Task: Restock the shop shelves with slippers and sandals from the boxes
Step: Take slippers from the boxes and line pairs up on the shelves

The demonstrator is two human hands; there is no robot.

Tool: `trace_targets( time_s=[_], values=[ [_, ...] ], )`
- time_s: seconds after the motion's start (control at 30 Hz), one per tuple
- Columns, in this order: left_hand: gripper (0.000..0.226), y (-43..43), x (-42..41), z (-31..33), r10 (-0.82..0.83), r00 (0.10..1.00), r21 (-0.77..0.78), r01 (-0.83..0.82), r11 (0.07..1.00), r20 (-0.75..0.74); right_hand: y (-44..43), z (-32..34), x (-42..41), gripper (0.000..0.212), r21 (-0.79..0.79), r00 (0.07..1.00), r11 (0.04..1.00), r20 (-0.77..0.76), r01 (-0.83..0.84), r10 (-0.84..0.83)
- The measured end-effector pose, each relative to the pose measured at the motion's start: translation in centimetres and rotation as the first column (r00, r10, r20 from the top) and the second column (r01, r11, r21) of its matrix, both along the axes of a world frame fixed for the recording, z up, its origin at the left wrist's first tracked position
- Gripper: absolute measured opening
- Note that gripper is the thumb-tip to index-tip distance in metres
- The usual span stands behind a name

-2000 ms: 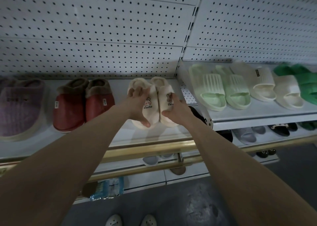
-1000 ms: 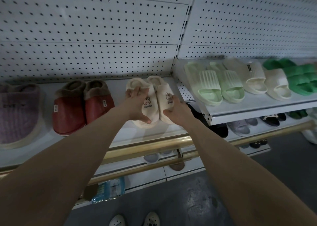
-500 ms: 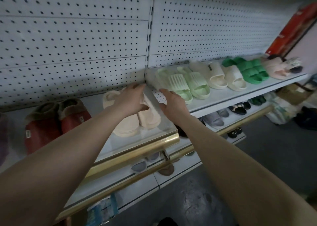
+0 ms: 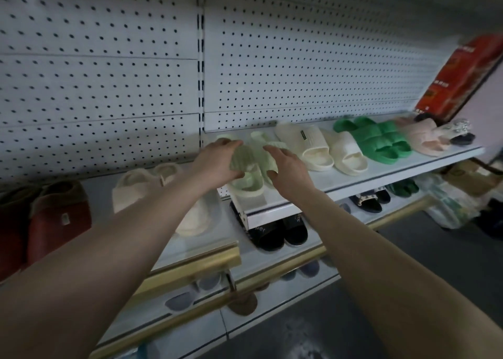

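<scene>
1. The person stands before the shelves with both arms stretched out. Both hands are at the left end of the raised shelf (image 4: 353, 184), on the pale green slippers (image 4: 249, 168).
2. The left hand (image 4: 215, 162) has its fingers curled over the strap of the left slipper. The right hand (image 4: 290, 169) takes the strap of the other one between thumb and fingers. So both hands are narrow, and each holds one slipper.
3. The green pair lies near the front edge of this shelf, just beside the cream slides (image 4: 321, 149). I cannot tell if it is lifted a little or rests fully.
4. I judge the step to be the arranging of this pair in its row, not the fetching of new stock.
5. The next move calls for setting the two slippers side by side, in line with the cream slides and without pushing them. They should stay away from the open left end, where they could drop to the lower shelf beside the cream plush slippers (image 4: 141, 187). Then both hands can let go.
</scene>
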State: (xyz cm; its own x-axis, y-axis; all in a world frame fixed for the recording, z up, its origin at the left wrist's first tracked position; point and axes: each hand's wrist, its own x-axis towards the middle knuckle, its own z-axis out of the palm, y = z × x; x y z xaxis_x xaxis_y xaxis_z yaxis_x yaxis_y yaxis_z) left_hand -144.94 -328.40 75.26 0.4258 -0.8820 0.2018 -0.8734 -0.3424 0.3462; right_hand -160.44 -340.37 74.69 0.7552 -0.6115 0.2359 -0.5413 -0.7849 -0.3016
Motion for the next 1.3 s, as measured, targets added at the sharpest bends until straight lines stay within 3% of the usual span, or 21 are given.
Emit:
trace_targets(
  time_s=[0.27, 0.5, 1.0, 1.3],
  values=[
    [0.102, -4.4, -1.8, -1.1, 0.154, 0.988, 0.157, -0.153, 0.976, 0.009, -8.5, -0.2, -1.5, 0.071, 0.050, 0.987, 0.989, -0.071, -0.141, 0.144],
    [0.100, -4.9, -1.9, -1.4, 0.247, 0.969, 0.210, -0.247, 0.946, 0.024, -10.8, -1.0, 0.3, 0.075, 0.081, 0.958, 0.967, -0.136, -0.242, 0.251],
    [0.107, -5.9, -1.3, -1.2, 0.242, 0.970, 0.218, -0.242, 0.946, 0.029, -12.7, -1.1, 2.3, 0.086, 0.048, 0.918, 0.944, -0.219, -0.327, 0.329],
    [0.113, -5.5, -1.6, -1.0, 0.211, 0.978, 0.237, -0.206, 0.949, 0.004, -12.4, -1.3, 1.5, 0.089, 0.037, 0.916, 0.935, -0.194, -0.352, 0.352]
  ],
)
